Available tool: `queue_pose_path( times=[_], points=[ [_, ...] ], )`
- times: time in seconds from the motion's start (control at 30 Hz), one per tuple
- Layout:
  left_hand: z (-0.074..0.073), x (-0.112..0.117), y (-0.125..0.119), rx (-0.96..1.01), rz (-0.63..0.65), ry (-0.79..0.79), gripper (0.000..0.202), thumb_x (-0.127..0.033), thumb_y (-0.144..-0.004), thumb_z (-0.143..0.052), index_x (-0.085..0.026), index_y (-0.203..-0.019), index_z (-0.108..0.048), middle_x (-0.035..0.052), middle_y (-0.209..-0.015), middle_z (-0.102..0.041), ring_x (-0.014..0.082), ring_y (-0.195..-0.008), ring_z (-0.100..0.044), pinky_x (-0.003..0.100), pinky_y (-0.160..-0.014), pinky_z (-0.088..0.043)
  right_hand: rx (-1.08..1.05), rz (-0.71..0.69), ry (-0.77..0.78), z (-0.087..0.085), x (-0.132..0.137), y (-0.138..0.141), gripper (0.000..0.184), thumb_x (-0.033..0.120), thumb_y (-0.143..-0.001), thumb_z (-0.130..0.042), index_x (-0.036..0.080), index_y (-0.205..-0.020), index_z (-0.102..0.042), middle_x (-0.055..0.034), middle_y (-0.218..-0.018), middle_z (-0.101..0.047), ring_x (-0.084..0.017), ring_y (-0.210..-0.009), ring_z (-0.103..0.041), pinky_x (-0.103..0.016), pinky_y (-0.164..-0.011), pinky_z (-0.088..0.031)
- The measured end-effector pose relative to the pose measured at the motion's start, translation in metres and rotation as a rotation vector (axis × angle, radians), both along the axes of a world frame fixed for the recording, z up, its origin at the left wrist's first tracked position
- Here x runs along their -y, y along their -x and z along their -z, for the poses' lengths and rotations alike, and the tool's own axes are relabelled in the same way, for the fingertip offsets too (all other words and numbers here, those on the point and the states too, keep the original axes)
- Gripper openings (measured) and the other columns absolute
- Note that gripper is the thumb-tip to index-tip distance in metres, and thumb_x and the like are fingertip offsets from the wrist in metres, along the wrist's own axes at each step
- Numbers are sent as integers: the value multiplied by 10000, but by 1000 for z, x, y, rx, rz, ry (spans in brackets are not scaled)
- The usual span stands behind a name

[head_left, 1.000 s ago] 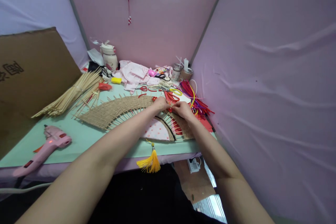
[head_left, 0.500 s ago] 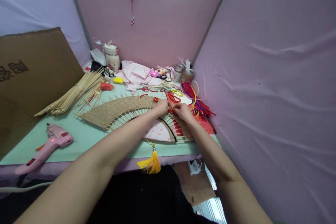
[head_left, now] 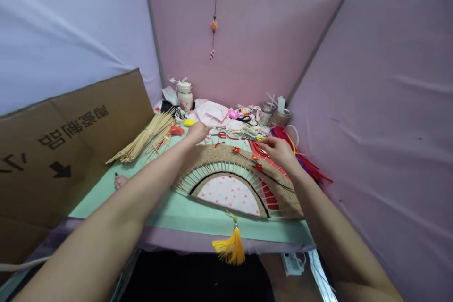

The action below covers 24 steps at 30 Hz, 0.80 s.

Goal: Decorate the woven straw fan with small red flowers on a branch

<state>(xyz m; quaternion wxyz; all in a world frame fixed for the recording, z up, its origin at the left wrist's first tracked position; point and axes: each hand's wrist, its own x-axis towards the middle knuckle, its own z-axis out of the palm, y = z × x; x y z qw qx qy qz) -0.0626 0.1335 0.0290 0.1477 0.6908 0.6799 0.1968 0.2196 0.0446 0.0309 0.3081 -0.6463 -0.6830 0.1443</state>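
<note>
A fan-shaped piece of woven straw over thin sticks (head_left: 201, 155) lies on the table, with a white, pink-dotted half-round panel (head_left: 230, 194) at its lower middle. Small red flowers (head_left: 258, 167) and thin dark stems sit on its upper right band. My left hand (head_left: 198, 133) hovers past the fan's upper left edge, near a yellow block (head_left: 189, 122); its fingertips look apart and hold nothing I can see. Above the fan's right side is my right hand (head_left: 278, 151), thumb and forefinger slightly apart beside the scissors and a red sheet (head_left: 269, 193). A yellow tassel (head_left: 231, 245) hangs at the front.
Bundled thin sticks (head_left: 145, 139) and a cardboard sheet (head_left: 78, 127) stand at left. A pink glue gun (head_left: 121, 181) is partly hidden by my left arm. Behind are a bottle (head_left: 184, 96), pink cloth (head_left: 210, 112), red-handled scissors (head_left: 222, 135) and jars (head_left: 267, 113). Fuzzy red and purple stems (head_left: 311, 167) lie at right.
Both hands have come away from the red flower on the fan and moved apart, the left to the far left, the right to the right. My view has tilted up and left.
</note>
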Motion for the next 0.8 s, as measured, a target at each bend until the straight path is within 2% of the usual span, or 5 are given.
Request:
queue_pose_path(
  times=[0.17, 0.27, 0.37, 0.6, 0.8],
  points=[
    [-4, -37, 70, -46, -176, -8, 250, -287, -793, -625, -109, -961, -678, 176, -952, -713, 297, -918, -660, 358, -779, -479, 172, -103, 20, -14, -37, 37, 183, 283, -839, -584, 189, -886, -734, -42, -872, -742, -182, -793, -648, -264, -708, -432],
    [-2, -55, 95, -56, -212, -45, 431, -128, -707, -656, -147, -1136, -617, 166, -1138, -681, 287, -1033, -637, 356, -833, -479, 318, -236, 17, -14, -73, 77, 231, 320, -886, -543, 187, -972, -711, -63, -968, -731, -190, -874, -649, -268, -741, -435],
    [3, -72, 107, -74, -210, -47, 417, -83, -699, -618, -156, -1110, -632, 162, -1167, -674, 291, -1083, -623, 364, -865, -474, 376, -343, 0, -8, -114, 126, 275, 321, -848, -605, 214, -1091, -676, -71, -1119, -690, -200, -1000, -627, -272, -819, -433],
    [19, -104, 107, -112, -41, 23, 449, -204, -597, -737, -162, -1038, -663, 141, -1097, -697, 306, -1091, -600, 332, -904, -459, 495, -420, -7, 27, -196, 215, 808, 410, -702, -748, 193, -1407, -420, -183, -1343, -534, -341, -1215, -500, -395, -899, -430],
    [32, -121, 115, -58, 58, 93, 375, -227, -523, -774, -193, -892, -718, 87, -937, -729, 268, -985, -617, 300, -864, -460, 561, -423, 41, 35, -245, 227, 270, 212, -871, -539, 217, -1117, -650, -102, -1056, -700, -245, -1008, -633, -339, -892, -404]
  ],
)
